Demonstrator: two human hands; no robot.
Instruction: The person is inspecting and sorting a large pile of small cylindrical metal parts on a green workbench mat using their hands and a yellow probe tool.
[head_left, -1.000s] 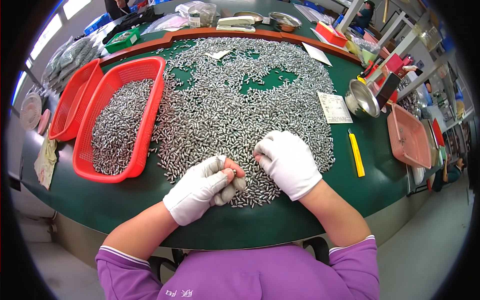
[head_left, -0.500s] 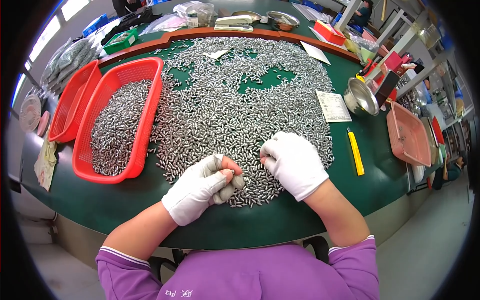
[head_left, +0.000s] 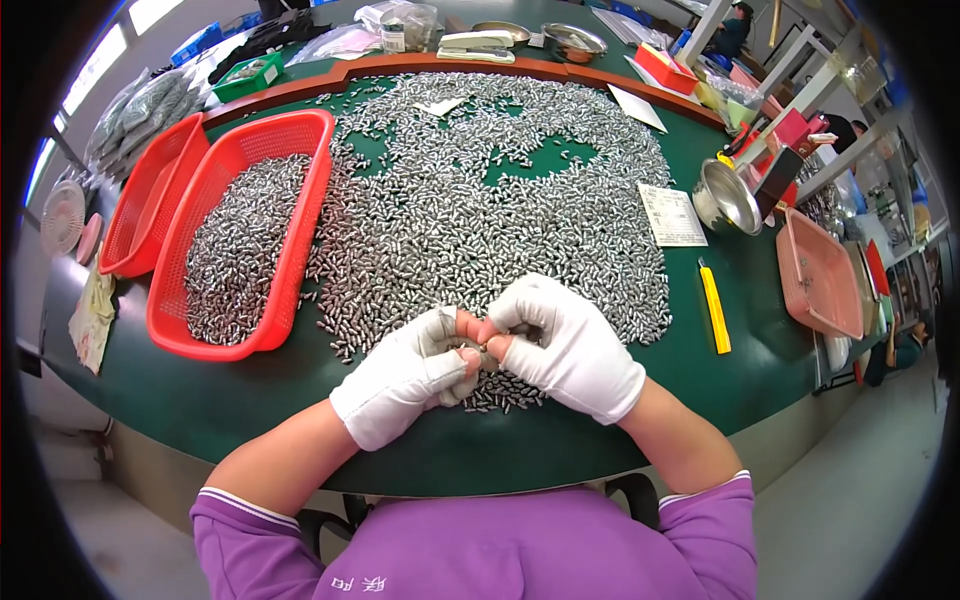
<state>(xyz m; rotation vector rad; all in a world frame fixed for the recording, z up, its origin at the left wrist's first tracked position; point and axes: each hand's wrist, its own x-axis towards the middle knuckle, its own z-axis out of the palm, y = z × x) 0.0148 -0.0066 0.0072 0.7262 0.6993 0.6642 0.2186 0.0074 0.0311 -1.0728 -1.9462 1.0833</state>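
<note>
Small metal pieces [head_left: 480,230] covered the counter [head_left: 250,410]; left hand [head_left: 405,375] and right hand [head_left: 570,345], grips pinched on one piece [head_left: 484,347], needed steady fingertips.

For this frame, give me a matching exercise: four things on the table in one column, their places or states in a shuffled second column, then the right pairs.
Things:
1. red basket
2. yellow knife
3. steel bowl
4. small metal piece

Places or states:
A. pinched between the fingertips of the left hand and right hand
B. lying on bare green table, right of the pile of metal pieces
C. left of the pile, partly filled with metal pieces
D. beside a printed paper slip, far right

Pairs: 1-C, 2-B, 3-D, 4-A
</note>
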